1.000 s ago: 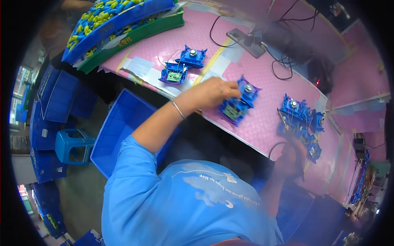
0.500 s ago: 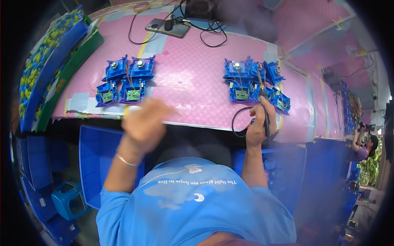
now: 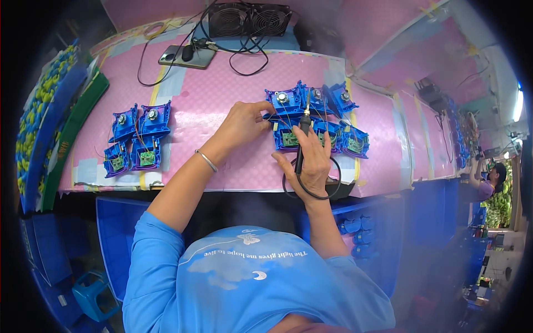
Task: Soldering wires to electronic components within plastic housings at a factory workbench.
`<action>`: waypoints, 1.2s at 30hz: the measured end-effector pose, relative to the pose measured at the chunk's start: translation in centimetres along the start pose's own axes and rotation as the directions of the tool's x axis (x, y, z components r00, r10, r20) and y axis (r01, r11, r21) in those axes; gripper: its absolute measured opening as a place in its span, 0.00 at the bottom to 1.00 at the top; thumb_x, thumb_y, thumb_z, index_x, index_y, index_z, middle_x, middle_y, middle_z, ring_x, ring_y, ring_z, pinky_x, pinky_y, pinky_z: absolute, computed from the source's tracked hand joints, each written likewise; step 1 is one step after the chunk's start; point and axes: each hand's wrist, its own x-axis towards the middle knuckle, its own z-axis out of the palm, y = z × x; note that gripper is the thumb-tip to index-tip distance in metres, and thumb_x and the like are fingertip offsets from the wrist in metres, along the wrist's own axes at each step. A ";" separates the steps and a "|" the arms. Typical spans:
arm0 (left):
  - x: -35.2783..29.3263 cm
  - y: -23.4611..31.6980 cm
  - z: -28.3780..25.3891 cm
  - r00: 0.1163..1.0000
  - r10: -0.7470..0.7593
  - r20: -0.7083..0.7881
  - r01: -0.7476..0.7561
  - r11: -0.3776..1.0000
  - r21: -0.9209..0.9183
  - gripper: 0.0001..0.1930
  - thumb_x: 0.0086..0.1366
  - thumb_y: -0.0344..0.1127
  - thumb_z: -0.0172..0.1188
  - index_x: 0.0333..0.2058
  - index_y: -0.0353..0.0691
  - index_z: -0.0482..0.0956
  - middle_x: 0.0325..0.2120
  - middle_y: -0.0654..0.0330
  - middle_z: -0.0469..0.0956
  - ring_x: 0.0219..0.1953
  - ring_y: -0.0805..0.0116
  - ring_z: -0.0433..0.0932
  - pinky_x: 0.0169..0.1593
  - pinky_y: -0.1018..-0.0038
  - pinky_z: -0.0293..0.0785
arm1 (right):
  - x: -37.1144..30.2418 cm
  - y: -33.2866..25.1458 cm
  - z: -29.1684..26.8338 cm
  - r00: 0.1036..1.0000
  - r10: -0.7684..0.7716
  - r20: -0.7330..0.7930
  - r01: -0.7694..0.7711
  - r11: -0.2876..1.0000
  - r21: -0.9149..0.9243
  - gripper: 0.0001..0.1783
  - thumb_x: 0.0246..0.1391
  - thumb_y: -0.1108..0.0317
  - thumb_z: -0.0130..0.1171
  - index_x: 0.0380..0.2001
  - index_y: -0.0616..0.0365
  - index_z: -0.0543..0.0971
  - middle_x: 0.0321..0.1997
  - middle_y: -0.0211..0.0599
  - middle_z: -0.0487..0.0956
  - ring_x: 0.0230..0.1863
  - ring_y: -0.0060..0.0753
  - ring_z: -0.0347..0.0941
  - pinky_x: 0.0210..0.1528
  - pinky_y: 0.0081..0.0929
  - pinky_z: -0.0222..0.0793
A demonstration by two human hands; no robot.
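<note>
My right hand [image 3: 313,166] holds a soldering iron [image 3: 300,155] by its black handle, its metal tip pointing away from me over the right group of opened blue plastic casings [image 3: 327,95]. My left hand [image 3: 244,127] is closed in a pinch at the left edge of that group; what its fingertips grip is too small to make out. The upper casing halves carry round silver parts [image 3: 282,97], and the lower halves hold green circuit boards [image 3: 288,139]. Thin wires run between the halves. A second group of opened casings [image 3: 147,136] lies to the left.
At the far left stand a blue bin [image 3: 64,122] of blue-and-yellow pieces and a green tray edge [image 3: 75,139]. A phone [image 3: 194,57], black cables [image 3: 244,51] and twin fans [image 3: 250,21] sit at the back. Blue crates [image 3: 114,238] stand below the table; another person [image 3: 491,180] works far right.
My left hand has moved right and away from me to the right casing group. The soldering iron, in my right hand, now sits over the middle of that group. The view has shifted.
</note>
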 end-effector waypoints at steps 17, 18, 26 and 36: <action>-16.8 1.5 -5.0 0.908 -0.400 -0.127 0.288 0.813 -0.506 0.22 0.58 0.23 0.68 0.53 0.33 0.83 0.33 0.68 0.80 0.19 0.90 0.61 0.24 0.85 0.58 | -1.7 -6.5 2.8 0.970 -0.223 0.100 0.097 0.727 0.679 0.40 0.40 0.66 0.81 0.59 0.61 0.75 0.62 0.62 0.77 0.63 0.58 0.76 0.63 0.44 0.72; -16.8 1.1 -5.1 0.898 -0.388 -0.205 0.212 0.792 -0.572 0.22 0.58 0.23 0.69 0.53 0.33 0.83 0.32 0.70 0.76 0.21 0.89 0.61 0.25 0.85 0.58 | -1.5 -6.7 2.9 0.966 -0.234 0.108 0.098 0.721 0.685 0.40 0.40 0.66 0.81 0.59 0.61 0.75 0.62 0.62 0.77 0.63 0.58 0.76 0.63 0.44 0.72; -17.8 -0.7 -7.7 0.867 -0.345 -0.359 -0.060 0.644 -0.763 0.16 0.68 0.24 0.62 0.54 0.34 0.84 0.37 0.72 0.73 0.30 0.87 0.63 0.30 0.85 0.58 | -0.7 -7.0 1.1 0.990 -0.137 0.017 0.090 0.736 0.671 0.15 0.56 0.80 0.58 0.48 0.67 0.79 0.39 0.49 0.83 0.41 0.44 0.79 0.47 0.37 0.74; -14.0 -2.7 -7.5 0.825 -0.182 -0.535 -0.003 0.946 -0.326 0.14 0.65 0.24 0.65 0.50 0.36 0.85 0.37 0.63 0.80 0.28 0.79 0.71 0.32 0.81 0.68 | 0.6 -7.3 2.0 0.996 -0.058 0.072 -0.014 0.671 0.741 0.17 0.58 0.78 0.55 0.51 0.73 0.75 0.29 0.44 0.78 0.27 0.26 0.74 0.31 0.23 0.70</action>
